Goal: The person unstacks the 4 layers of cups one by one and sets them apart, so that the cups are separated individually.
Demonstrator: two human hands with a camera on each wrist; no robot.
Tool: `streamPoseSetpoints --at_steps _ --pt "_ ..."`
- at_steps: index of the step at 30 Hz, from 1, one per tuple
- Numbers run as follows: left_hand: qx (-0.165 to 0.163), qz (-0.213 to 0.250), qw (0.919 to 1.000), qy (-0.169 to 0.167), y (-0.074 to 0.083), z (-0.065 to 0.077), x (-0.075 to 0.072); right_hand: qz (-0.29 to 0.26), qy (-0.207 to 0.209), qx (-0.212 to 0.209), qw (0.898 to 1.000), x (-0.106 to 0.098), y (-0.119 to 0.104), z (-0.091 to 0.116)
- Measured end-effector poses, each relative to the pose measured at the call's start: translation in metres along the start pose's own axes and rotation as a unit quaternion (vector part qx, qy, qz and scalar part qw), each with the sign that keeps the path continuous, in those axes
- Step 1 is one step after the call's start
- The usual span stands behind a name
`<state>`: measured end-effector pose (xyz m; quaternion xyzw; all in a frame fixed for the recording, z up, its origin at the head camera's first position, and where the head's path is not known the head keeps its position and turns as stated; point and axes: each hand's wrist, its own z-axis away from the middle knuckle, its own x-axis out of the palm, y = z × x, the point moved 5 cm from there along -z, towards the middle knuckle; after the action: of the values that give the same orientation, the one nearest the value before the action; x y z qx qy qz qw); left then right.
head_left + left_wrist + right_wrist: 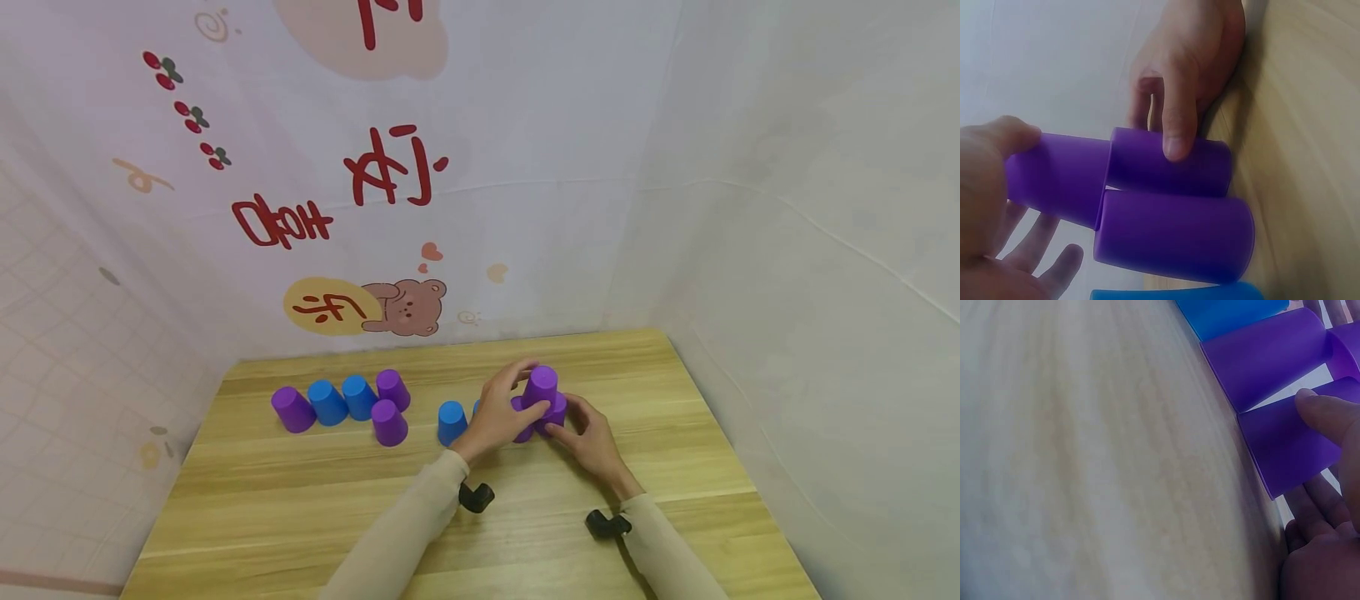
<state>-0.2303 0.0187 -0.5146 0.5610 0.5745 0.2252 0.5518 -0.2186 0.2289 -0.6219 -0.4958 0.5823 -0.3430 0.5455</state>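
My left hand (493,417) holds an upside-down purple cup (540,387) between thumb and fingers. This cup's rim sits on the bases of two more upside-down purple cups, side by side on the table. The right one of these (1204,172) is gripped by my right hand (595,446), with the thumb on its near side. Beside it stands the other lower purple cup (1172,234), close against a blue cup (1235,315). In the head view my left hand partly covers the lower cups.
Left of my hands stands another blue cup (452,423). Farther left, a row of upside-down cups holds a purple cup (293,409), two blue cups (327,402) and a purple cup (393,390), with one purple cup (389,423) in front. A white printed curtain (525,250) borders the wooden table (300,517).
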Motion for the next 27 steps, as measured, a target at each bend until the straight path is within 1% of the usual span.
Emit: streamPoseSetpoints --at_steps 9,16,23,27 --pt "0.0 0.016 0.9999 0.002 -0.0014 -0.0019 0.0024 -0.001 -0.002 0.012 1.0 -0.0017 0.0001 -0.0024" --pt "-0.005 0.021 0.9998 0.0 -0.0019 -0.0032 0.0032 0.01 -0.002 0.009 1.0 -0.0033 -0.0013 -0.0045" --pt "-0.009 0.026 0.9996 0.005 -0.0006 -0.0042 0.0018 0.002 -0.007 0.004 1.0 -0.0044 -0.0012 -0.0064" --pt "-0.005 0.027 0.9996 0.012 0.0022 -0.0041 -0.0007 -0.003 -0.008 0.006 1.0 -0.005 -0.0007 -0.0078"
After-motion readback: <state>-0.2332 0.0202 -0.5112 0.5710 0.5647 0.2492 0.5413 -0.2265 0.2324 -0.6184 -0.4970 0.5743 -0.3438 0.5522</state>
